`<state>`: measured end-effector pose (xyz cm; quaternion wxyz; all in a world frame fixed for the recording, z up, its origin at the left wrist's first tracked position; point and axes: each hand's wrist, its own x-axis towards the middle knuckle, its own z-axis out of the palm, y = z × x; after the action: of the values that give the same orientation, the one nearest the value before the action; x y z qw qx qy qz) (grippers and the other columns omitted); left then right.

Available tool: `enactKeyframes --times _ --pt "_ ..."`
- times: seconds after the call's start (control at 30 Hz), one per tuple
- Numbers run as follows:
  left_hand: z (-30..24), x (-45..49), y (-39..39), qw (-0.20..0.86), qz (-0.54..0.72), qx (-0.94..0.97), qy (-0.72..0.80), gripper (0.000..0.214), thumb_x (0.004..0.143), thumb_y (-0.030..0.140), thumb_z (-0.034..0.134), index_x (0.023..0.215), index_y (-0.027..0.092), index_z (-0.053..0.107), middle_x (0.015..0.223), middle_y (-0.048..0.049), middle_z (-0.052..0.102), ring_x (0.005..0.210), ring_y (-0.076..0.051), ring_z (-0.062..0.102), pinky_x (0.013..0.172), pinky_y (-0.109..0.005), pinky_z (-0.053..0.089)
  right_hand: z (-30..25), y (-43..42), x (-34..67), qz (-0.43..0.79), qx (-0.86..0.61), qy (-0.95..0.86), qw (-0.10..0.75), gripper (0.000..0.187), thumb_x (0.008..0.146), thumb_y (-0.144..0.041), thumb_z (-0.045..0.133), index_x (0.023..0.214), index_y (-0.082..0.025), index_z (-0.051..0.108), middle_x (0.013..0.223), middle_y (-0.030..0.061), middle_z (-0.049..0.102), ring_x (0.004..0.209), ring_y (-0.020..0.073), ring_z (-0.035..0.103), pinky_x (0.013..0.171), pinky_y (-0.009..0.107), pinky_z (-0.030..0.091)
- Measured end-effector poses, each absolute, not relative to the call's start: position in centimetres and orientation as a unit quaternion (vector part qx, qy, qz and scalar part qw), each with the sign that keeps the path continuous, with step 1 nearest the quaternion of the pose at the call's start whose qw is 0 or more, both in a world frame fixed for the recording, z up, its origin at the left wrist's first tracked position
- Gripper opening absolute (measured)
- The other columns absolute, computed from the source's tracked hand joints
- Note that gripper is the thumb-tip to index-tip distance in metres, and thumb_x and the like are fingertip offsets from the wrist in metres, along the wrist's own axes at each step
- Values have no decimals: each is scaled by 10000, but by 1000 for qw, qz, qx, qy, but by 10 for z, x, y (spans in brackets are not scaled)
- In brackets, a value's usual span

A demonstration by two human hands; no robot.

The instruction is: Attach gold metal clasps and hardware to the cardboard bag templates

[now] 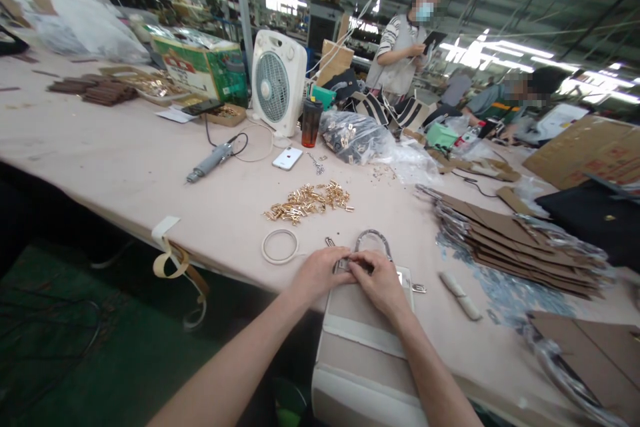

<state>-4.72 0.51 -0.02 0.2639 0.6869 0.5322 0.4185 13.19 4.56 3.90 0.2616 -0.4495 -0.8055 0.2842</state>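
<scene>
Both hands are bunched up at the top edge of the bag, a boxy taupe thing with smooth white trim bands that sits right at the near edge of the table. The left hand is curled tight, fingertips pinching a small grey metal fitting. The right hand is curled the same way, with its fingertips meeting the left's on that same bit, so neither hand is open at all. At 12 o'clock from the hands the handle arches up, looking shiny like it's wrapped in clear film. At 10 o'clock there's a thin white ring lying flat, and further out that way a loose pile of little gold hardware, all glinty. At 3 o'clock there's a small white roll, with a tiny metal clip between it and the bag. Past that, at about 2 o'clock, is a fanned stack of brown cardboard in crinkly plastic. Way up at 11 o'clock are a white phone, a grey corded driver, a dark cup and a white box fan. At 9 o'clock a strip of tan tape dangles off the table's edge.
</scene>
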Motion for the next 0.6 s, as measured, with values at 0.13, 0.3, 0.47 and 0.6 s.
enactKeyframes --times 0.13,0.3,0.47,0.6 --pt "0 -48 5 259 422 686 533 481 807 383 857 1250 243 734 1298 -83 747 1223 -269 696 1107 -414 531 33 48 133 265 -437 -817 267 149 901 -259 653 979 -262 780 969 55 773 967 273 672 901 414 509" --pt "-1 -46 4 250 425 692 528 476 817 354 849 1259 235 718 1301 -86 744 1217 -263 697 1102 -412 535 23 48 132 237 -443 -814 290 110 898 -272 680 972 -251 758 991 81 700 991 283 641 937 449 505" --pt "-4 -44 3 231 411 700 535 489 853 350 814 1306 224 682 1330 -90 727 1232 -261 685 1117 -431 525 44 39 144 253 -422 -790 367 207 919 -308 689 1120 -270 721 1113 88 665 1089 272 619 978 440 522" --pt "-6 -47 3 180 393 727 533 517 883 343 769 1371 234 635 1399 -99 676 1307 -278 624 1168 -496 478 61 41 198 220 -487 -679 504 250 962 -395 646 1160 -253 698 1133 84 667 1012 226 641 931 395 545"
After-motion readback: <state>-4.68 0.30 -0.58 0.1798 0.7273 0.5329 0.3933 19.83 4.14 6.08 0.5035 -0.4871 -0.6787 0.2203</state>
